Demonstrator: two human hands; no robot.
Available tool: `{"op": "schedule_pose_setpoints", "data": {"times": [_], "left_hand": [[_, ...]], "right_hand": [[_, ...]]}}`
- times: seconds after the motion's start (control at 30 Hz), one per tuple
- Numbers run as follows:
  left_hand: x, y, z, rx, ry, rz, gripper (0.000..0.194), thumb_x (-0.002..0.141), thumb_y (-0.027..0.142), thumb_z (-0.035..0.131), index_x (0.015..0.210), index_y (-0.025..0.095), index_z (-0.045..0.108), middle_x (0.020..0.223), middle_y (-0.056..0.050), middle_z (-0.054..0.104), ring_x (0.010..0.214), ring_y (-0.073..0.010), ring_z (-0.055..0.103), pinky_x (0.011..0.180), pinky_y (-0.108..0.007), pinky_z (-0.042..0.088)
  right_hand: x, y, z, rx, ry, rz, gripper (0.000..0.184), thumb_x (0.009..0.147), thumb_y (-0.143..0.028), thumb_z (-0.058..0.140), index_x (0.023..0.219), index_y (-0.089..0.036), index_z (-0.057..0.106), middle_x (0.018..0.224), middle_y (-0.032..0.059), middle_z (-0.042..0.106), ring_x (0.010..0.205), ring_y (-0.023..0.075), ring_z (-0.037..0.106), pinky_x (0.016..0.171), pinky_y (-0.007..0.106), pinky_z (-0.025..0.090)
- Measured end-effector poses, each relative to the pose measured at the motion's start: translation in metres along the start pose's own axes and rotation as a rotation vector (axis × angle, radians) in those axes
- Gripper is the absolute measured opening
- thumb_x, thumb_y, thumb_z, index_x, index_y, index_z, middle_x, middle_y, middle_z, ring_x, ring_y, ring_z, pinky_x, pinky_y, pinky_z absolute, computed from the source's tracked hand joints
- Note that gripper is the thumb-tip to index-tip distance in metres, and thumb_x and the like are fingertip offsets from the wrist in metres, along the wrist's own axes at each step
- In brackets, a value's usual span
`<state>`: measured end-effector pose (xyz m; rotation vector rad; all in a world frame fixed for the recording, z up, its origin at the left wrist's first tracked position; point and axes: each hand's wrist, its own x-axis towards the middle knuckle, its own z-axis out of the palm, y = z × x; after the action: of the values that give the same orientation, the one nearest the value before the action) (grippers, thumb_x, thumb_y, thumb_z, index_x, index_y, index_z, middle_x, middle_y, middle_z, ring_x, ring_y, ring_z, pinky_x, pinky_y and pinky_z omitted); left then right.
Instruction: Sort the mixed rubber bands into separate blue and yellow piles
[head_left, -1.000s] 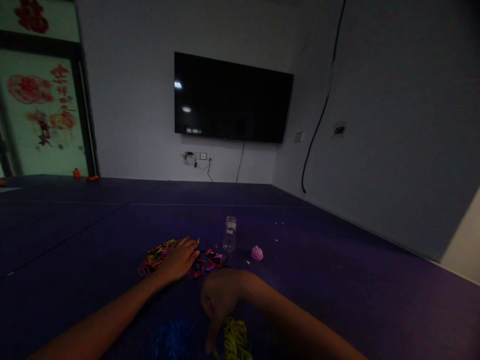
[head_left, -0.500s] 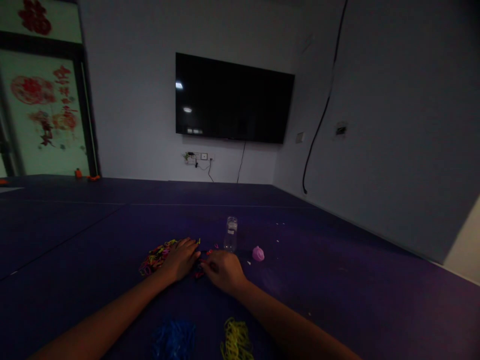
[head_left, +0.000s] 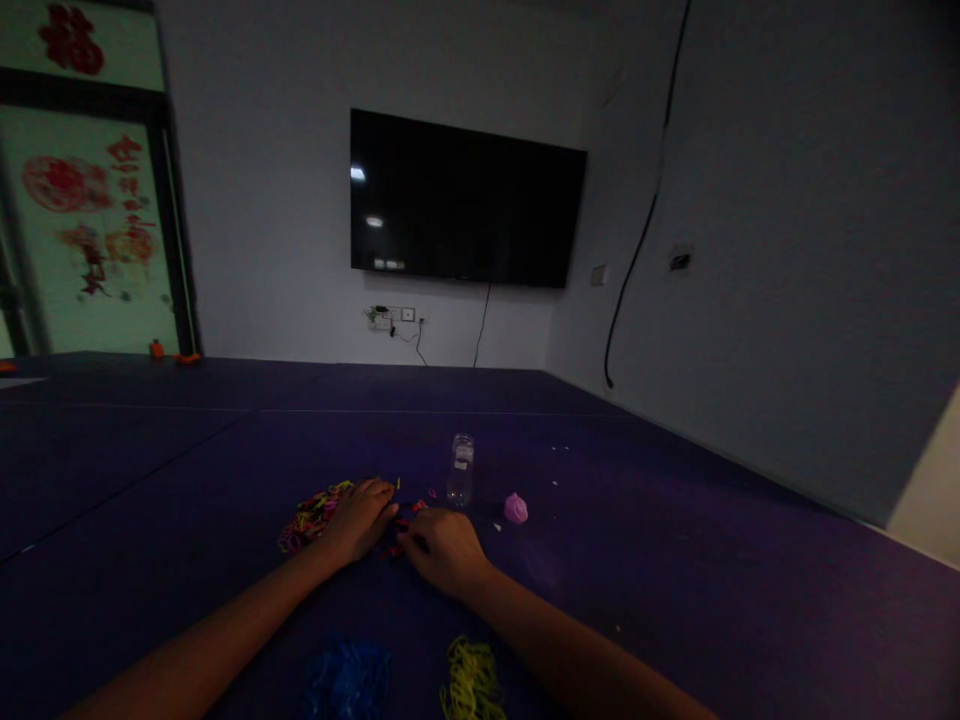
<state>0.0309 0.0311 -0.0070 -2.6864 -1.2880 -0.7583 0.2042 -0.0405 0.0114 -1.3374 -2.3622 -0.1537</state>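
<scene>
My left hand (head_left: 361, 520) rests with its fingers stretched out over the right edge of a pile of mixed-colour rubber bands (head_left: 309, 518). Just to its right, my right hand (head_left: 448, 548) is closed, thumb and fingers drawn together low over the mat. Whatever is between those fingertips is too dark and small to make out. A few red rubber bands (head_left: 393, 551) lie in the gap between both hands. Closer to me are a heap of blue rubber bands (head_left: 349, 680) and a heap of yellow rubber bands (head_left: 472, 682).
A clear bottle (head_left: 460, 482) stands upright just beyond my right hand. To its right sits a small pink object (head_left: 516, 508), with small white scraps scattered about. The dark purple mat (head_left: 675, 560) reaches to the wall, where a television (head_left: 465, 200) hangs.
My right hand's fingertips have shifted slightly toward me and the red bands between the hands show a little differently. My left hand stays nearly in place on the pile.
</scene>
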Motion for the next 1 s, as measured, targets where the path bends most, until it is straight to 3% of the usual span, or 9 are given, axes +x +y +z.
{"op": "schedule_pose_setpoints", "data": {"times": [0.17, 0.33, 0.53, 0.8, 1.0], "left_hand": [[0.000, -0.002, 0.001, -0.031, 0.030, 0.017, 0.030, 0.089, 0.027, 0.037, 0.101, 0.015, 0.061, 0.106, -0.011, 0.063, 0.100, -0.0230, 0.056, 0.089, -0.037, 0.042], [-0.002, -0.004, 0.003, -0.040, 0.079, 0.059, 0.036, 0.090, 0.031, 0.036, 0.117, 0.017, 0.054, 0.122, -0.011, 0.056, 0.113, -0.0225, 0.049, 0.096, -0.038, 0.037], [-0.003, -0.003, 0.004, 0.034, -0.040, 0.028, 0.041, 0.092, 0.034, 0.032, 0.126, 0.018, 0.048, 0.133, -0.008, 0.048, 0.124, -0.0240, 0.038, 0.102, -0.040, 0.030], [0.000, -0.001, 0.003, 0.074, -0.142, -0.015, 0.046, 0.093, 0.040, 0.028, 0.127, 0.017, 0.046, 0.134, -0.009, 0.047, 0.129, -0.0266, 0.031, 0.103, -0.043, 0.026], [-0.001, -0.001, 0.002, 0.072, -0.142, -0.012, 0.045, 0.093, 0.041, 0.028, 0.126, 0.018, 0.048, 0.134, -0.008, 0.047, 0.128, -0.0267, 0.032, 0.103, -0.044, 0.026]], "right_hand": [[0.001, 0.000, 0.000, -0.022, 0.037, 0.072, 0.024, 0.087, -0.031, 0.046, 0.077, -0.019, 0.064, 0.081, 0.0029, 0.065, 0.076, 0.0144, 0.058, 0.063, 0.022, 0.037], [0.003, 0.005, 0.004, 0.015, 0.110, 0.135, 0.021, 0.087, -0.020, 0.043, 0.086, -0.017, 0.063, 0.089, 0.0051, 0.065, 0.089, 0.0169, 0.056, 0.080, 0.026, 0.038], [0.005, 0.009, 0.009, 0.077, 0.017, 0.090, 0.029, 0.087, -0.015, 0.038, 0.106, -0.017, 0.060, 0.106, 0.0077, 0.062, 0.104, 0.0188, 0.052, 0.090, 0.029, 0.035], [0.006, 0.008, 0.010, 0.027, -0.043, 0.082, 0.030, 0.088, -0.015, 0.036, 0.105, -0.016, 0.060, 0.106, 0.0094, 0.061, 0.104, 0.0195, 0.053, 0.091, 0.031, 0.035], [0.006, 0.008, 0.008, 0.021, -0.067, 0.072, 0.030, 0.088, -0.014, 0.034, 0.104, -0.016, 0.060, 0.105, 0.0094, 0.061, 0.103, 0.0186, 0.053, 0.089, 0.030, 0.036]]}}
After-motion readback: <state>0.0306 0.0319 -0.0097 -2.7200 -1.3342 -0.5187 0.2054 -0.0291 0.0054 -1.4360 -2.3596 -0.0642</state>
